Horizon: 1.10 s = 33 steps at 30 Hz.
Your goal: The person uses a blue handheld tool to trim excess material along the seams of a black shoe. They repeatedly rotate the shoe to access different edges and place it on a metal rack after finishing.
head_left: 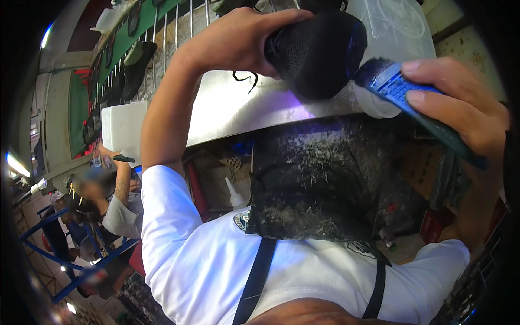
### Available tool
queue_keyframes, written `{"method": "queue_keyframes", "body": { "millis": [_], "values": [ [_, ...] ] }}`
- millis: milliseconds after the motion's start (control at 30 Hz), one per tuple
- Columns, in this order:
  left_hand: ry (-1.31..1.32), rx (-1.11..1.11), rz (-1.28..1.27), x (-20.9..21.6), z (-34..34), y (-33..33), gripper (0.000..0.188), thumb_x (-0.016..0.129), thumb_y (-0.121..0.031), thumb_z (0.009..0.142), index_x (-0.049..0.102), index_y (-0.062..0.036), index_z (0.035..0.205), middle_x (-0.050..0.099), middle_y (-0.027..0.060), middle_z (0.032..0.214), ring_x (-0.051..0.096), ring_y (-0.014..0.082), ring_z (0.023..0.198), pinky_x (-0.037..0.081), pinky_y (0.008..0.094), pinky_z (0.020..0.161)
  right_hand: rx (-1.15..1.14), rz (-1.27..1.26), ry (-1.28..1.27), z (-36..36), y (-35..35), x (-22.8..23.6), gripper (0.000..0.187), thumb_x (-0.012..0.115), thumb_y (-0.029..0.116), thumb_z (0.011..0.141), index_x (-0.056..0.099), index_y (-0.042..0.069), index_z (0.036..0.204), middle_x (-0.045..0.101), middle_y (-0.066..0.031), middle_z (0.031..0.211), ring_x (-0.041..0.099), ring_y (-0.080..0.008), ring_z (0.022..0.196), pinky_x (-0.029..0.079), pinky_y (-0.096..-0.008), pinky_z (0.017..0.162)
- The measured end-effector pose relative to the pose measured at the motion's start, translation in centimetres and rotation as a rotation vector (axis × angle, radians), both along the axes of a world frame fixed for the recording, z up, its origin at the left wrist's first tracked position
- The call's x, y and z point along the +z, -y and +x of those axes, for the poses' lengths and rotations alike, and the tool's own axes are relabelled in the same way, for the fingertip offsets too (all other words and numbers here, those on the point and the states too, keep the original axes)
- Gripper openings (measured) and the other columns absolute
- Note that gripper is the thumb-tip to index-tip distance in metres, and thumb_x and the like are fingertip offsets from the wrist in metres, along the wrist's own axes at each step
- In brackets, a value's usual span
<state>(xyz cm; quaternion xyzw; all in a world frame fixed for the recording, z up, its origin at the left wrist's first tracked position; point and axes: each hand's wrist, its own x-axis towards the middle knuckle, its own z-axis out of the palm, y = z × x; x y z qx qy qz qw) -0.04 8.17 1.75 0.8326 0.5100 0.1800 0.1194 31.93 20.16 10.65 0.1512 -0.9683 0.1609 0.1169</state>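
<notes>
My left hand (238,40) is wrapped round a black shoe (325,57), which has a mesh upper and is held up over the metal bench top (238,114). A black lace (246,81) dangles beside it. In my right hand (460,97) is a blue brush (403,92) with dark bristles, gripped between thumb and fingers. The bristles are at the shoe's right side; whether they touch it I cannot tell. Pale residue covers the black apron (314,184) over my front.
Behind the brush stands a translucent plastic tub (401,27). A white container (123,127) sits at the bench's left end. Dark shoe parts (138,67) lie along a rack of metal rods. A nozzle bottle (235,195) is below the bench; a co-worker (122,208) is at left.
</notes>
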Motion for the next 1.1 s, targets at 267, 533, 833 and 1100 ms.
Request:
{"method": "queue_keyframes", "body": {
  "millis": [267,533,833,1100],
  "values": [
    [0.205,0.024,-0.193,-0.2,-1.2,1.6,0.098,0.091,-0.012,0.048,0.048,-0.0067,0.136,0.071,0.0162,0.085,0.072,0.0294,0.078,0.056,0.0346,0.068,-0.167,-1.547,-0.455,-3.2,3.5,-11.4,0.049,0.066,0.000,0.083,0.050,-0.010,0.129,0.064,-0.0266,0.113,0.067,-0.0312,0.100,0.058,-0.0372,0.086],
    [0.241,0.053,-0.247,-1.5,-2.9,1.4,0.088,0.093,-0.016,0.047,0.055,-0.0041,0.126,0.072,0.0132,0.088,0.073,0.0251,0.080,0.057,0.0336,0.069,-0.146,-0.818,-0.303,-3.3,2.5,-12.7,0.027,0.063,-0.003,0.085,0.067,-0.005,0.111,0.061,-0.0261,0.123,0.063,-0.0331,0.111,0.053,-0.0398,0.096],
    [0.259,-0.011,-0.307,-0.5,-2.3,2.1,0.090,0.095,-0.018,0.048,0.054,-0.0021,0.126,0.073,0.0121,0.095,0.072,0.0227,0.087,0.057,0.0332,0.077,-0.293,-1.025,-0.135,-1.9,-2.1,-8.1,0.044,0.050,0.006,0.097,0.042,-0.009,0.137,0.049,-0.0287,0.136,0.064,-0.0330,0.107,0.053,-0.0372,0.094],
    [0.326,0.129,-0.479,-0.4,-2.0,2.4,0.087,0.094,-0.010,0.054,0.052,-0.0002,0.130,0.068,0.0125,0.109,0.067,0.0194,0.097,0.056,0.0322,0.078,-0.014,-0.702,-0.107,-2.3,-3.0,-8.7,0.042,0.052,0.004,0.095,0.048,-0.002,0.136,0.043,-0.0334,0.139,0.051,-0.0426,0.125,0.049,-0.0441,0.100]
  ]
}}
